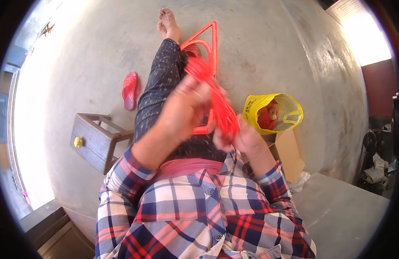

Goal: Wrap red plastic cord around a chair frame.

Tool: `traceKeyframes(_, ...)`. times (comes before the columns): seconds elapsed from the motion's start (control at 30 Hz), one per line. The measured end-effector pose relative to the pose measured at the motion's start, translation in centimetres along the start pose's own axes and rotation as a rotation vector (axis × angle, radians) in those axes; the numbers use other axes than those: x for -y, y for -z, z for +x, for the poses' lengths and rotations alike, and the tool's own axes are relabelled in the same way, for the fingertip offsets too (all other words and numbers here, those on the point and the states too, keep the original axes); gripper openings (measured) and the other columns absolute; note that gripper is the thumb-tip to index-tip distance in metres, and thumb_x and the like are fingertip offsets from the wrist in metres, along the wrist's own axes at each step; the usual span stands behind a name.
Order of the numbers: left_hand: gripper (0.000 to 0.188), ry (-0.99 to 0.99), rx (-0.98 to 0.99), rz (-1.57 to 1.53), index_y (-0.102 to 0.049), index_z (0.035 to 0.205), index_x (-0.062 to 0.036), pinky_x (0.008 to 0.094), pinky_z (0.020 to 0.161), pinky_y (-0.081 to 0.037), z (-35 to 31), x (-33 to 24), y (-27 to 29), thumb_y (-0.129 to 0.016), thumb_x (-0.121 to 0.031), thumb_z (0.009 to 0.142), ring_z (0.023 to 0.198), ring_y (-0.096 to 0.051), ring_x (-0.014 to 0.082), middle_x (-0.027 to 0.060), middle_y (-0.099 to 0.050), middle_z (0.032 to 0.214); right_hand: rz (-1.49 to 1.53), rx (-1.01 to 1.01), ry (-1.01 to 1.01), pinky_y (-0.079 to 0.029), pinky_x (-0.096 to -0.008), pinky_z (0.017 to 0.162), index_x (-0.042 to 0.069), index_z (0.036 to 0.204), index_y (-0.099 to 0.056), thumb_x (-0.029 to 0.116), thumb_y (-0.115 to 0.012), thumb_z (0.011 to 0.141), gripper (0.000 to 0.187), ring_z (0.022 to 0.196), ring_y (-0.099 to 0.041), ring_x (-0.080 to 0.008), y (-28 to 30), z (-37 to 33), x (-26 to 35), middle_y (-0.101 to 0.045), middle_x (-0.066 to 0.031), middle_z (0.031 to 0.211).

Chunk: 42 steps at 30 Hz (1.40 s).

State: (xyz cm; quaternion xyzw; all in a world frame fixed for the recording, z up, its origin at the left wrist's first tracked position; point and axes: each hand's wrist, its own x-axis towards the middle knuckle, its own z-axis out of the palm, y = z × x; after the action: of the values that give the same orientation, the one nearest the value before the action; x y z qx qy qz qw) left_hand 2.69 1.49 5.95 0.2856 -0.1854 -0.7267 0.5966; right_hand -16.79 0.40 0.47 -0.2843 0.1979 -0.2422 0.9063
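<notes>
A bundle of red strands (224, 110) is stretching slantwise in front of the red frame (214, 47) and hiding part of it. The left hand (188, 97) is gripping the bundle's far part, blurred; the right hand (242, 136) is holding its near end. Right of the frame, a yellow bag (252, 113) is standing open, with a cardboard box (293, 157) sitting close by. Left of the frame, a red slipper (129, 90) is lying, and farther left a wooden stool (96, 144) is bearing a yellow lump (78, 142).
</notes>
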Motion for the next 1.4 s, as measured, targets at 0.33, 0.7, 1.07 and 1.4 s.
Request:
traceKeyframes(0.33,0.023,-0.326,0.148,1.611,-0.064,0.092,-0.0017,0.0347,0.074,-0.049,3.2,1.1,7.0,-0.061,0.007,0.071,0.081,-0.06,0.0309,0.0149,-0.059,0.088,-0.744,-0.367,0.054,-0.041,-0.0197,0.061,0.003,0.1,-0.065,0.007,-0.062,0.085,0.016,0.073,-0.052,-0.0062,4.5,5.8,3.9,-0.06,-0.0018,0.089)
traceKeyframes(0.7,0.023,0.301,-0.182,0.419,-0.057,0.1,-0.0024,0.0302,0.07,-0.046,6.5,4.5,8.0,-0.056,-0.005,0.077,0.077,-0.056,0.0157,0.0047,-0.06,0.086,-0.195,-0.177,0.749,-0.036,-0.0395,0.1,0.008,0.084,-0.056,0.009,-0.062,0.076,0.009,0.101,-0.054,-0.0253,5.8,-3.8,10.4,-0.059,-0.0091,0.101)
traceKeyframes(1.07,0.026,0.276,-0.166,0.466,-0.051,0.102,-0.0057,0.023,0.054,-0.032,4.0,5.6,7.7,-0.05,-0.002,0.076,0.059,-0.04,0.0075,-0.0017,-0.048,0.075,-0.346,-0.578,0.585,-0.046,-0.0249,0.057,0.005,0.114,-0.052,0.004,-0.054,0.086,0.028,0.061,-0.051,-0.0106,4.6,-1.1,4.7,-0.056,-0.0025,0.082)
traceKeyframes(1.4,0.019,0.288,-0.174,0.327,-0.05,0.095,-0.0061,0.0224,0.056,-0.033,3.8,5.9,7.2,-0.047,-0.001,0.077,0.061,-0.04,0.0091,-0.0013,-0.047,0.073,-0.241,-0.245,0.494,-0.033,-0.0203,0.047,0.002,0.114,-0.044,0.001,-0.056,0.086,0.031,0.055,-0.04,-0.0036,-3.0,-1.8,4.7,-0.049,-0.0001,0.08)
